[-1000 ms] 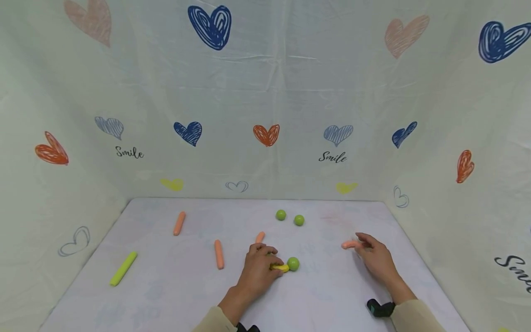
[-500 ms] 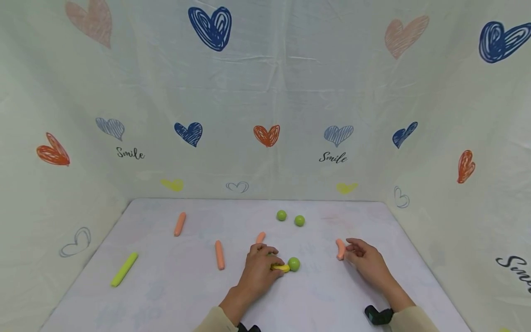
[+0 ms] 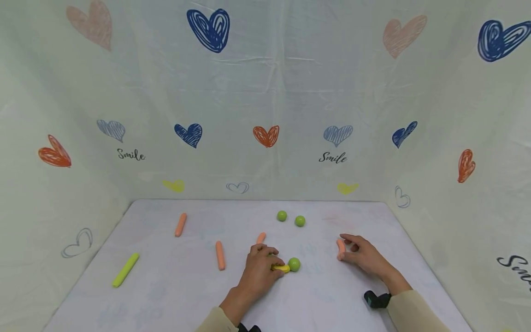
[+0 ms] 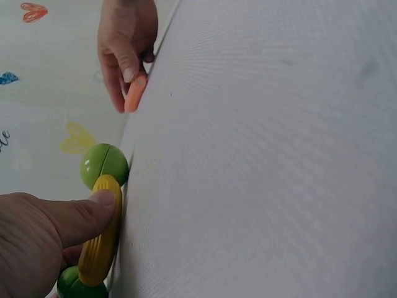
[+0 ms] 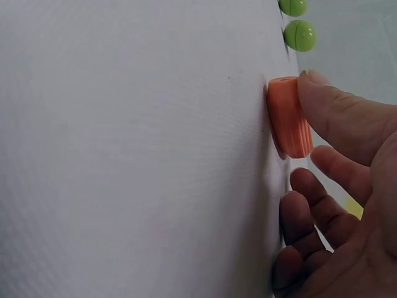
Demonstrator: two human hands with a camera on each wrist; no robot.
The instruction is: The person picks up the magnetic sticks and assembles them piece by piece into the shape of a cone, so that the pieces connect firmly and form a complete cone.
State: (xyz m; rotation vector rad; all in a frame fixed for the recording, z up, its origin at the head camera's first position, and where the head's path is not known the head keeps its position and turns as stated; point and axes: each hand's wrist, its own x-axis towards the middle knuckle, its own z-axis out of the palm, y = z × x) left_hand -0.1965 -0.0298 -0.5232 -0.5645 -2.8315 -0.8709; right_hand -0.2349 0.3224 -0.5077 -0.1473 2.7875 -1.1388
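While my left hand [image 3: 259,267] pinches the yellow stick [image 3: 281,268] against the green ball [image 3: 294,264], my right hand [image 3: 362,258], fingers relaxed, touches the light, probably soft orange stick [image 3: 341,247] at my fingertips, best pinched mid-length.

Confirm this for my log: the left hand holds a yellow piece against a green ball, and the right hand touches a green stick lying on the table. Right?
Not quite. The right hand touches an orange stick, not a green one; the right wrist view shows it plainly. The rest stands: the left hand holds the yellow piece against the green ball on the table.
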